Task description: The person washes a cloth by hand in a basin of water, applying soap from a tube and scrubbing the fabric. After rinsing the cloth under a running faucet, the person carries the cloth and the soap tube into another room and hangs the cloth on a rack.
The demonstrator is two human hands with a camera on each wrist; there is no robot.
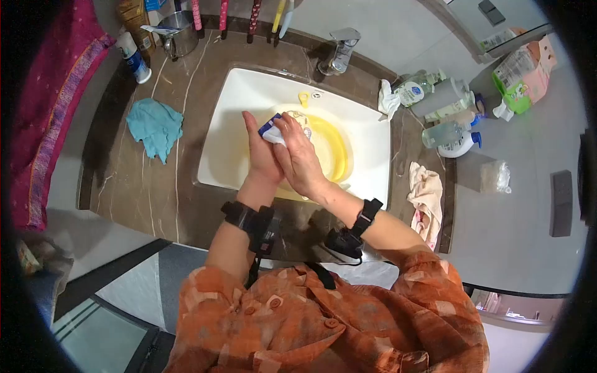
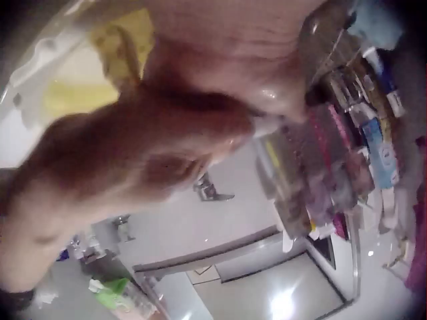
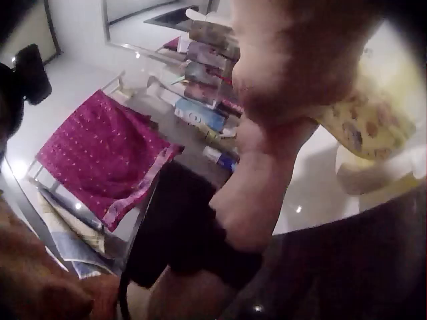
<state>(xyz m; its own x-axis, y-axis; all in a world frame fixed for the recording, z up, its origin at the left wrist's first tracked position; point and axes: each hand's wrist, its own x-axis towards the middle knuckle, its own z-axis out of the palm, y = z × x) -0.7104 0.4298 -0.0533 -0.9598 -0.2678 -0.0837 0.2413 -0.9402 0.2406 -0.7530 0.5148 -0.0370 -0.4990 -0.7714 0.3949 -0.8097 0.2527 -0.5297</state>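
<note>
Our right hand [image 1: 301,158] and left hand [image 1: 263,160] meet; beneath them we see the sink [image 1: 367,127], then the yellow basin [image 1: 341,149], and between them the blue-and-white item [image 1: 268,127], right fingers curled on it, left fingers' hold we cannot tell

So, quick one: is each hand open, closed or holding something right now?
Left hand: cannot be told, as its fingers are partly hidden.
Right hand: closed, holding a small blue-and-white item.
</note>
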